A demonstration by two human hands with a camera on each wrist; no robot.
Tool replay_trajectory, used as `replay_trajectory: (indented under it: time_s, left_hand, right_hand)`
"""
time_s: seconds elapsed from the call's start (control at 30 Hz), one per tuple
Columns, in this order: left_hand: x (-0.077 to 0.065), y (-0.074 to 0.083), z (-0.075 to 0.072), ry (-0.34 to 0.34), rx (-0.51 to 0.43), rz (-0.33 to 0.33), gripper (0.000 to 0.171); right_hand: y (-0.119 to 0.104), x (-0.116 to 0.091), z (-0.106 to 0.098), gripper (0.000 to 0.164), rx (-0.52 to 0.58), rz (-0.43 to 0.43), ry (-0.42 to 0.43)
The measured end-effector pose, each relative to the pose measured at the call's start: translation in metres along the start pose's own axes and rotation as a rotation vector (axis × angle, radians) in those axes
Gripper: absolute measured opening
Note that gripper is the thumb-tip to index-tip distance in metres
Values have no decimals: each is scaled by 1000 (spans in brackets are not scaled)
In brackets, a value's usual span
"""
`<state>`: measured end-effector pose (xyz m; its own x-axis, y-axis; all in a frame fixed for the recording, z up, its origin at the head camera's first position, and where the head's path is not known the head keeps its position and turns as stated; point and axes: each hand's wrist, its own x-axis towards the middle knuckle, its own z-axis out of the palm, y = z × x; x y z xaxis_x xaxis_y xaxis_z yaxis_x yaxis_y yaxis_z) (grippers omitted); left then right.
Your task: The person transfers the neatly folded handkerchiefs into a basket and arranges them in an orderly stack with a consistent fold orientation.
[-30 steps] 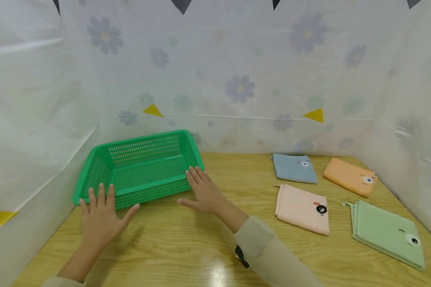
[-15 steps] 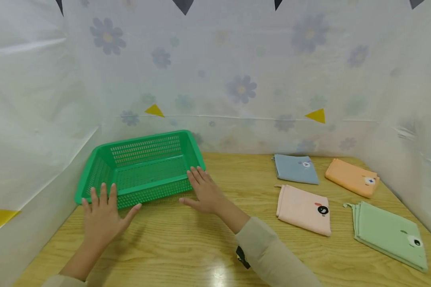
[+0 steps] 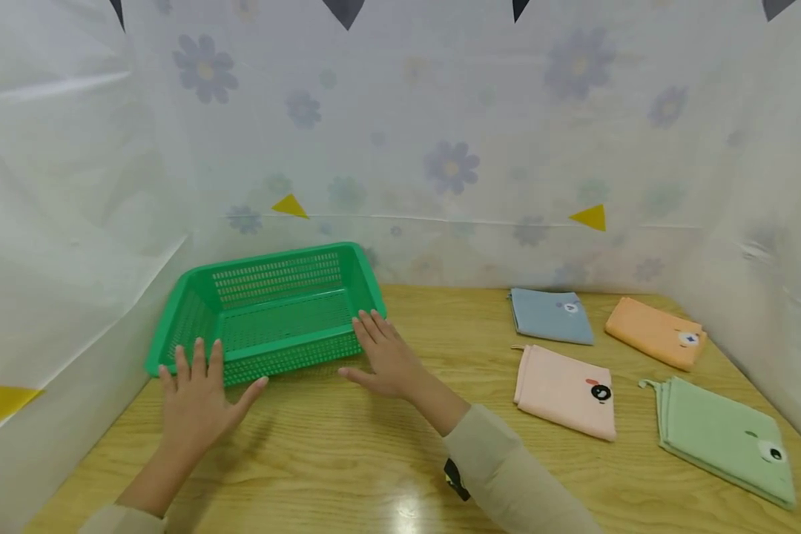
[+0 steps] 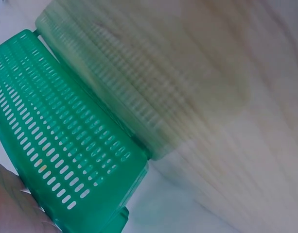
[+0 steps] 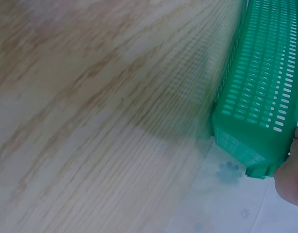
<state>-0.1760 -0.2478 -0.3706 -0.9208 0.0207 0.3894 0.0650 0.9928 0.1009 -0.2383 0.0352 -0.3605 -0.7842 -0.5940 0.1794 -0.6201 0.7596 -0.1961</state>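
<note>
A green plastic basket (image 3: 287,315) with slotted walls stands at the back left of the table, with nothing inside. My left hand (image 3: 196,408) is spread, its straight fingers at the basket's front rim near the left corner. At the right front corner, the straight fingers of my right hand (image 3: 390,363) rest on the rim. Both thumbs point inward, apart from the basket. Each wrist view shows the basket's slotted front wall (image 4: 66,131) with only a small part of a hand (image 5: 289,179) at the edge.
Folded towels lie on the right half of the wooden table (image 3: 320,460): blue (image 3: 550,317), orange (image 3: 654,332), pink (image 3: 564,391) and green (image 3: 724,437). Flower-patterned white sheeting (image 3: 400,148) encloses the back and sides, close behind the basket.
The whole head view has shifted slightly to the right in the picture. Both hands keep their places at the basket's rim, and the towels lie as before.
</note>
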Motion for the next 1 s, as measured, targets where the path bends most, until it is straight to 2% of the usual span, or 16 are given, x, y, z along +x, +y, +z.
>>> replay_trajectory:
  time_s: [0.33,1.0]
  left_hand:
    - [2,2,-1,-18,-14,-1,100]
    - [6,0,3,-10,-19,13,98]
  right_hand:
    - [2,-2,1,81,0,-18,26]
    - [2,-8,3,80,-10,-8,21]
